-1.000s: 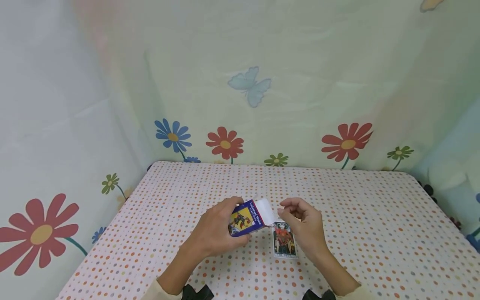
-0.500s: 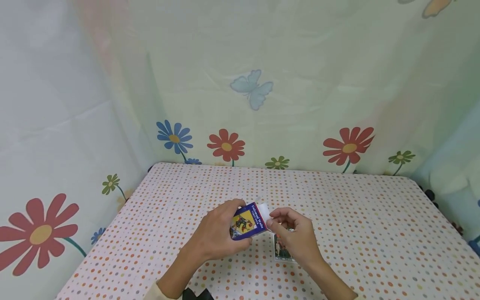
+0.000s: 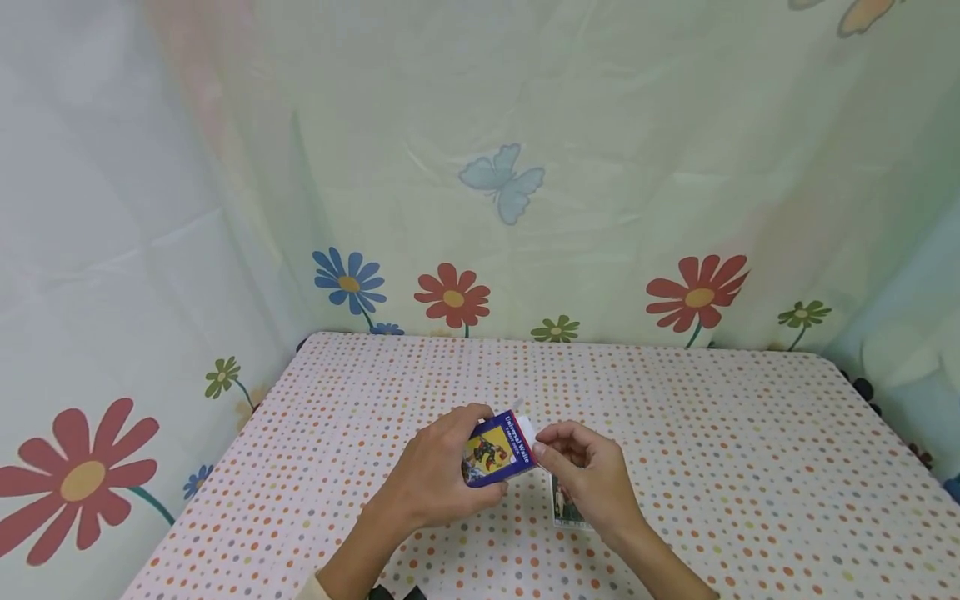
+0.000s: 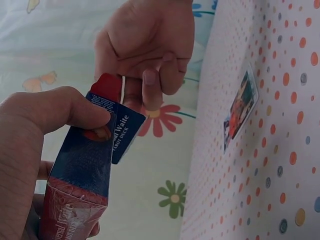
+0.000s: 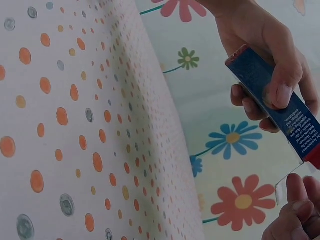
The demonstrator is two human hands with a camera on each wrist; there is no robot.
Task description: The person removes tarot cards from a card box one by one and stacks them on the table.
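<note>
My left hand (image 3: 435, 475) grips a blue tarot card box (image 3: 489, 454) lettered "Universal Waite Tarot Deck", holding it tilted above the table. Its thumb presses one narrow side of the box (image 4: 87, 155) in the left wrist view. The end facing right is unfolded, with a pale flap (image 3: 527, 428) sticking out. At that flap, the curled thumb and index finger of my right hand (image 3: 596, 483) pinch its edge. Below the right hand, a tarot card (image 3: 564, 507) lies face up, partly covered by the hand; more of the card (image 4: 242, 107) shows in the left wrist view.
A white cloth with coloured dots covers the table (image 3: 720, 467). Behind it hangs a pale green curtain (image 3: 600, 167) printed with flowers and a butterfly. Another printed curtain (image 3: 90, 250) closes off the left side.
My right hand has come left and slightly down to the box's flap, covering more of the card. Less of the flap shows now. The left hand with the box has shifted slightly right and down.
</note>
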